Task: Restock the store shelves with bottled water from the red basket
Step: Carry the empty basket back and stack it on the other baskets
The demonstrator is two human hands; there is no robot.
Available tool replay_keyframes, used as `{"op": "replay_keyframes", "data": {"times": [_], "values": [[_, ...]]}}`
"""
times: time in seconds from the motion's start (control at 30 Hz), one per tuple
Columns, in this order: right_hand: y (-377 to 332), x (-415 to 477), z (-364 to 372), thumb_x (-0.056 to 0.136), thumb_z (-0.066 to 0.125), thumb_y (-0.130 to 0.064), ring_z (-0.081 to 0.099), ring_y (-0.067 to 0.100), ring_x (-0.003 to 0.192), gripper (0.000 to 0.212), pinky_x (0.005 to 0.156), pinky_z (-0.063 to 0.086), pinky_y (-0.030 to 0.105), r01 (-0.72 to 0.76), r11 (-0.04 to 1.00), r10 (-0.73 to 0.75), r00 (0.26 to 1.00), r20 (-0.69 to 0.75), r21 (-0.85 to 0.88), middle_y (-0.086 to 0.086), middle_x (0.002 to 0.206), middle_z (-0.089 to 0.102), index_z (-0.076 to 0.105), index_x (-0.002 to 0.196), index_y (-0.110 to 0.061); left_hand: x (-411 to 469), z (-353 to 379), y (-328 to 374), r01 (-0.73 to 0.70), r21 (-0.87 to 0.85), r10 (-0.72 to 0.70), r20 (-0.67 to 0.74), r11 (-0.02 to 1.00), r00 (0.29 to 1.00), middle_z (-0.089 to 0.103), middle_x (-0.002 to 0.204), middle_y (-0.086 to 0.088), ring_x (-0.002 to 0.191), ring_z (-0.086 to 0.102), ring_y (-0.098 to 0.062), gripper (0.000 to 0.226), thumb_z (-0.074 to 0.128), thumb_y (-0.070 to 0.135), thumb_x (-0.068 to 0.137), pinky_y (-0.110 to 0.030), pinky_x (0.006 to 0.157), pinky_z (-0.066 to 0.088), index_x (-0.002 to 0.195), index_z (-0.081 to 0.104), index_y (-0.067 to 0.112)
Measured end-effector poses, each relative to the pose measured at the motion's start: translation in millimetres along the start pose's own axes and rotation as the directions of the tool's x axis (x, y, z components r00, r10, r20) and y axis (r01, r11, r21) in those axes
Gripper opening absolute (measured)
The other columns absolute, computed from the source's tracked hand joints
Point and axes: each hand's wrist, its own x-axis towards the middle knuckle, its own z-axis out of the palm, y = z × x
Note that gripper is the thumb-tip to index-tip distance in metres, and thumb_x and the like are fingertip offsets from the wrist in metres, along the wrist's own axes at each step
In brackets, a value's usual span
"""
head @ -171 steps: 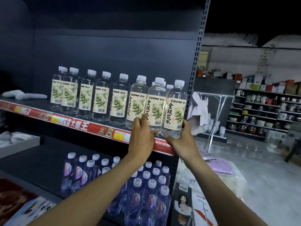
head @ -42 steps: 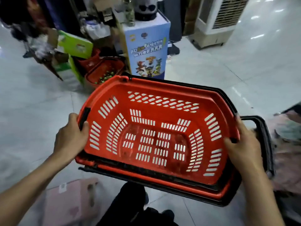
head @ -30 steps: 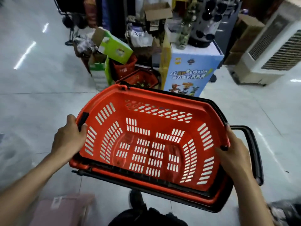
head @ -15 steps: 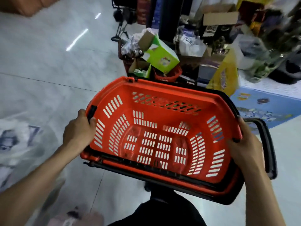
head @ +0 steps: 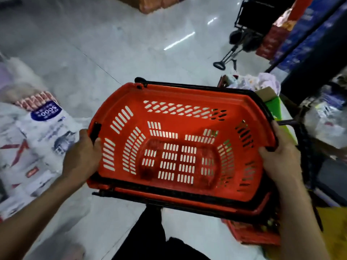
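**Red basket [head: 178,117] gripped at both ends, held over the tiled floor [head: 122,40]**

I hold the red basket in the middle of the frame, its open top tipped toward me so that I look straight down onto its slotted bottom and see the pale tiles through the slots. My left hand [head: 82,156] grips the short end at the left. The thumb lies over the rim just below a small black clip, and the other fingers curl underneath, out of sight. My right hand [head: 279,158] grips the opposite short end. Its thumb hooks over the rim, and the rest of the fingers are wrapped below, where I cannot see them.

One black carry handle [head: 187,85] lies folded along the far rim, and another runs along the near rim. A black pull handle [head: 305,147] sticks out past my right hand.

At the left edge of the frame, white printed sacks [head: 37,136] are heaped on the floor, blurred. In the upper right a black folded trolley [head: 246,25] stands beside dark shelving. Behind the basket's right corner is a green box [head: 272,107] with a cardboard flap. Below the basket, at lower right, a second red container [head: 251,235] sits on the floor. My dark trousers [head: 148,237] fill the bottom centre.
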Motion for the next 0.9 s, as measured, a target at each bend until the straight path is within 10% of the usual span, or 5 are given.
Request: {"op": "replay_keyframes", "data": {"times": [0.1,0.27,0.53,0.9], "values": [[-39,76,50,0.079,0.064,-0.014,0.053,0.025,0.125,0.075,0.093,0.028,0.009,0.062,0.998,-0.062,0.998,0.026,0.017,0.016,0.142,0.055,0.041,0.15,-0.011,87,10,20,0.028,-0.01,-0.029,-0.01,1.0,1.0,0.06,0.115,-0.031,0.1,0.059,-0.051,0.04,0.04,0.033,0.101,-0.053,0.083,0.047,0.126,0.042,0.002],[-109,207,100,0.08,0.067,-0.006,0.059,0.031,0.118,0.078,0.104,0.041,0.038,0.024,1.0,-0.024,0.999,0.021,-0.009,0.018,0.132,0.06,0.04,0.15,-0.027,228,7,67,0.063,-0.047,-0.064,-0.005,0.997,0.998,0.061,0.114,-0.029,0.097,0.059,-0.051,0.039,0.04,0.034,0.101,-0.052,0.079,0.047,0.127,0.041,0.005],[-150,390,150,0.082,0.065,0.001,0.06,0.028,0.115,0.074,0.097,0.036,0.022,-0.066,0.996,0.07,0.996,-0.06,0.06,0.017,0.133,0.061,0.042,0.15,-0.018,424,31,203,-0.026,-0.016,0.026,0.004,1.0,1.0,0.06,0.117,-0.03,0.099,0.059,-0.052,0.041,0.041,0.034,0.102,-0.056,0.082,0.047,0.13,0.04,0.004],[-194,706,204,0.083,0.062,-0.011,0.057,0.026,0.122,0.074,0.106,0.039,0.034,-0.111,0.987,0.109,0.994,0.02,0.116,0.01,0.139,0.058,0.038,0.151,-0.027,670,104,390,-0.006,0.037,0.005,0.01,0.999,1.0,0.063,0.111,-0.025,0.091,0.062,-0.044,0.04,0.038,0.038,0.102,-0.04,0.067,0.042,0.128,0.04,0.008]]}}
